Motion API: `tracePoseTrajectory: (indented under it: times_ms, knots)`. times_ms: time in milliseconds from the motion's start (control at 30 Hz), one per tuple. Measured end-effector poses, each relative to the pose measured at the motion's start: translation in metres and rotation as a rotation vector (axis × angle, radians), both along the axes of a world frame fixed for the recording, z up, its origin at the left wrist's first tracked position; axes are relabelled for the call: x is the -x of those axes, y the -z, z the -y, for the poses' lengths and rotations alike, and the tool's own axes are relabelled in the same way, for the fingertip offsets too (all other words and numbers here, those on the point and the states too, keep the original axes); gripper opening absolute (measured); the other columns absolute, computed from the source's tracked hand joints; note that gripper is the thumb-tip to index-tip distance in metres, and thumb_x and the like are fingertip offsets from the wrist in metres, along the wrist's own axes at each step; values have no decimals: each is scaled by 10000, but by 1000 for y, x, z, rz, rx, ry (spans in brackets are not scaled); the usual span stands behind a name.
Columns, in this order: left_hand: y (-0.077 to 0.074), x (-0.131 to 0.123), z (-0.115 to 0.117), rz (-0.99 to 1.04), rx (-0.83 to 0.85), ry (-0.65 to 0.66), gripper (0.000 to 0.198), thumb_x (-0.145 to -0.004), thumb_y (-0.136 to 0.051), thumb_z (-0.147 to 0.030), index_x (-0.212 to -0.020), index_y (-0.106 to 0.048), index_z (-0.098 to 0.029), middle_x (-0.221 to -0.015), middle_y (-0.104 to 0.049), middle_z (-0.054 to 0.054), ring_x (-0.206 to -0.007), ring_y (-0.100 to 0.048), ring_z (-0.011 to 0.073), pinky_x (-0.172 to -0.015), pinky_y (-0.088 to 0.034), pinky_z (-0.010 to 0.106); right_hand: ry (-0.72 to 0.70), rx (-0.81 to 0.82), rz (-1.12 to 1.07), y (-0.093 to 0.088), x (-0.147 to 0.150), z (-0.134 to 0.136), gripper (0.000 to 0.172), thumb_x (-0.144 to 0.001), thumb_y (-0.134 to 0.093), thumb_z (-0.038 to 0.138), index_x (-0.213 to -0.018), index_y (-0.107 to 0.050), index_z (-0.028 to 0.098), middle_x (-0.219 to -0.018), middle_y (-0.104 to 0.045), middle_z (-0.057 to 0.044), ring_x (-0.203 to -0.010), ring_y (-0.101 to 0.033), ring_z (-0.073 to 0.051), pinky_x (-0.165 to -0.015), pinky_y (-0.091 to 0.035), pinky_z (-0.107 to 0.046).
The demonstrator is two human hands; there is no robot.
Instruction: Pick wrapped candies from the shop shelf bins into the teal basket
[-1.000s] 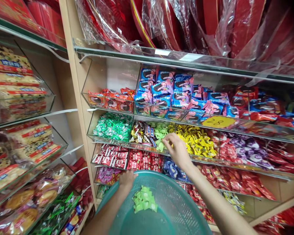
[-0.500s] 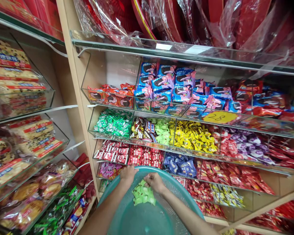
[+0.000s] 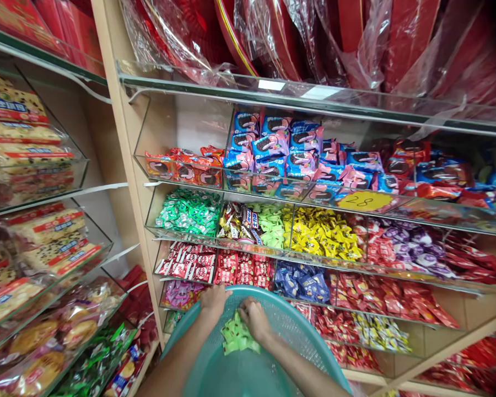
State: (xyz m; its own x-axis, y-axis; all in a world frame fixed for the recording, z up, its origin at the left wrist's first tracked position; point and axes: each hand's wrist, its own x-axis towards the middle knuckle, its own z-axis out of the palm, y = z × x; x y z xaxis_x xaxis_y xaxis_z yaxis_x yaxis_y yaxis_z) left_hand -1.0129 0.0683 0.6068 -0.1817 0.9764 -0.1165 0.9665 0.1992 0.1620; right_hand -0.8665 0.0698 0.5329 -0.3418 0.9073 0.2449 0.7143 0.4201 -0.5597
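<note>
A large teal plastic basket (image 3: 297,325) with perforated sides is in front of me at the bottom centre. My left hand (image 3: 215,301) grips its far rim, fingers closed over the edge. Inside, a small heap of light green wrapped candies (image 3: 238,335) lies against the far wall. My right hand (image 3: 254,317) is down in the basket at the heap's right side, its fingers curled at the candies. Whatever sits between those fingertips is hidden from view. Matching light green candies fill a shelf compartment just beyond the basket.
Glass-fronted shelves rise behind the basket, holding green candies (image 3: 188,212), yellow candies (image 3: 324,231), blue-wrapped candies (image 3: 301,282) and blue cookie packs (image 3: 268,146). A yellow price tag (image 3: 364,200) hangs on one edge. At left, more shelves carry packaged cakes (image 3: 49,231). Red wrapped items (image 3: 314,38) crowd the top shelf.
My right hand has shifted slightly down and left, closer over the green candies. The left hand stays on the rim. The camera view has moved a little.
</note>
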Motion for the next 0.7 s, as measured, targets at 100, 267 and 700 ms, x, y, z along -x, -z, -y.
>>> tracePoseTrajectory:
  times_ms: [100, 267, 700]
  knots:
    - [1, 1, -3, 5, 13, -1, 366, -839, -406, -399, -1073, -576, -175, -980, -660, 151, -935, -609, 286, -744, -475, 387, -11, -8, 97, -9, 0, 4, 143, -818, -431, 202, -826, -571, 175, -898, -606, -73, -841, -551, -185, -722, -385, -259]
    - [2, 1, -5, 17, 21, 0, 364, -840, -404, -386, -1067, -581, -163, -981, -662, 143, -930, -610, 288, -748, -477, 387, -109, -65, 98, -67, 3, 11, 181, -859, -405, 224, -842, -581, 187, -882, -602, -50, -813, -566, -159, -707, -393, -242]
    - [4, 4, -5, 52, 43, -24, 333, -849, -380, -409, -1081, -565, -257, -1020, -657, 102, -952, -604, 257, -735, -461, 340, -239, -604, 621, -259, -65, -47, 246, -846, -407, 104, -993, -579, 198, -939, -617, -79, -966, -457, -206, -845, -289, -389]
